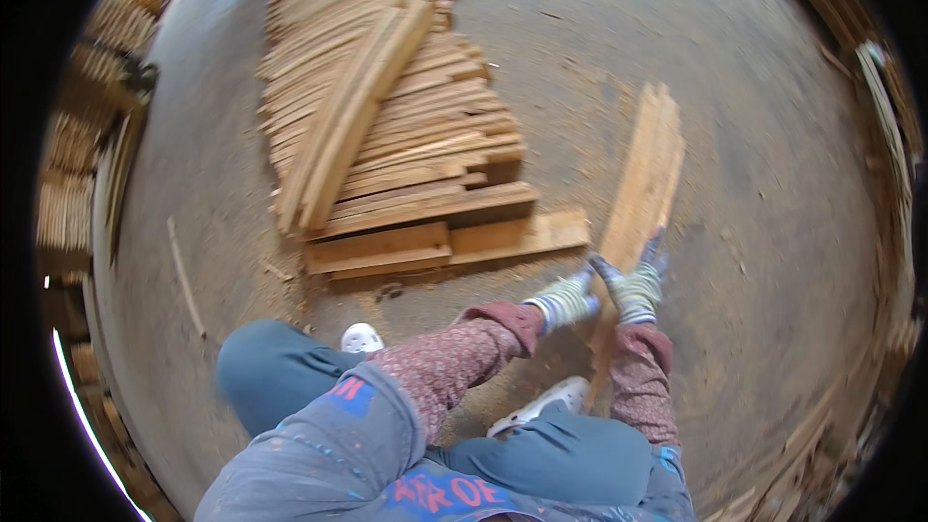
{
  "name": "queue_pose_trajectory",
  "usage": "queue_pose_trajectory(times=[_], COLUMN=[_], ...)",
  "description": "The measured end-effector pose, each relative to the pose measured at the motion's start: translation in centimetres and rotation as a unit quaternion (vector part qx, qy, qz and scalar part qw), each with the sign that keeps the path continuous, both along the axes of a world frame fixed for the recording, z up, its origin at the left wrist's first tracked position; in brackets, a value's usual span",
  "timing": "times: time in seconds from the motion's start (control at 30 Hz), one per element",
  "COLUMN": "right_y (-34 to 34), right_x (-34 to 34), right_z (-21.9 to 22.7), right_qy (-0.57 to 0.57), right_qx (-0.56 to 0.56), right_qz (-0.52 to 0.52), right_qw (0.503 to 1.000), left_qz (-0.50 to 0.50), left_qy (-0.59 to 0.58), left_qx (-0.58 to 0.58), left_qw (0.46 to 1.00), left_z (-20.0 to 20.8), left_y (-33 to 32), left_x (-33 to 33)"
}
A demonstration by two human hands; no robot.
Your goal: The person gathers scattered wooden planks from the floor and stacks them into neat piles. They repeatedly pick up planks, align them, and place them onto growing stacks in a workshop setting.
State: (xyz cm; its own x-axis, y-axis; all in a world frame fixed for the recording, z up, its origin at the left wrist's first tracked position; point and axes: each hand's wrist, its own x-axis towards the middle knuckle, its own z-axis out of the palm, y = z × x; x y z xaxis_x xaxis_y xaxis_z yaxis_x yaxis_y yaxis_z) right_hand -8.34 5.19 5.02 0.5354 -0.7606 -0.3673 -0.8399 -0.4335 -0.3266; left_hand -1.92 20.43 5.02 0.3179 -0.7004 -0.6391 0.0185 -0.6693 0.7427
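Several long, thin wooden boards (642, 169) lie together in a narrow bundle, pointing away from me on the right. My right hand (633, 292), in a striped knit glove, spans the bundle with thumb on one side and fingers on the other. At the bundle's left edge is my gloved left hand (565, 304), its fingers closed against the wood and partly hidden. The near end of the boards runs down past my right forearm, beside a white shoe (541, 406).
A large stack of boards (416, 150) lies ahead to the left, with two thicker pieces (362, 111) slanting across it. Sawdust covers parts of the concrete floor (764, 174). A loose strip (186, 275) lies at left. More lumber (68, 213) lines the left side.
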Motion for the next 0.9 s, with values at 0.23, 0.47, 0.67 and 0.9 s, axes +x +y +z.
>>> queue_pose_trajectory(times=[0.23,0.47,0.67,0.9], right_y=[0.3,-6.6,2.3,22.6], right_x=[3.0,0.1,11.4,28.4], right_z=[0.7,-1.8,9.2,13.9], right_qy=[0.083,-0.380,-0.386,-0.390], right_qx=[-0.052,0.192,0.278,0.255], right_qz=[-0.005,-0.030,0.071,0.083], right_qw=[0.995,0.904,0.877,0.881], left_qz=[-0.235,-0.029,0.182,0.210], left_qy=[-0.213,-0.458,-0.321,-0.300], left_qx=[0.043,0.299,0.294,0.257], left_qw=[0.947,0.837,0.881,0.894], left_z=[10.2,15.2,8.8,9.9], left_y=[8.6,29.3,39.2,38.6], left_x=[14.1,28.7,28.5,29.3])
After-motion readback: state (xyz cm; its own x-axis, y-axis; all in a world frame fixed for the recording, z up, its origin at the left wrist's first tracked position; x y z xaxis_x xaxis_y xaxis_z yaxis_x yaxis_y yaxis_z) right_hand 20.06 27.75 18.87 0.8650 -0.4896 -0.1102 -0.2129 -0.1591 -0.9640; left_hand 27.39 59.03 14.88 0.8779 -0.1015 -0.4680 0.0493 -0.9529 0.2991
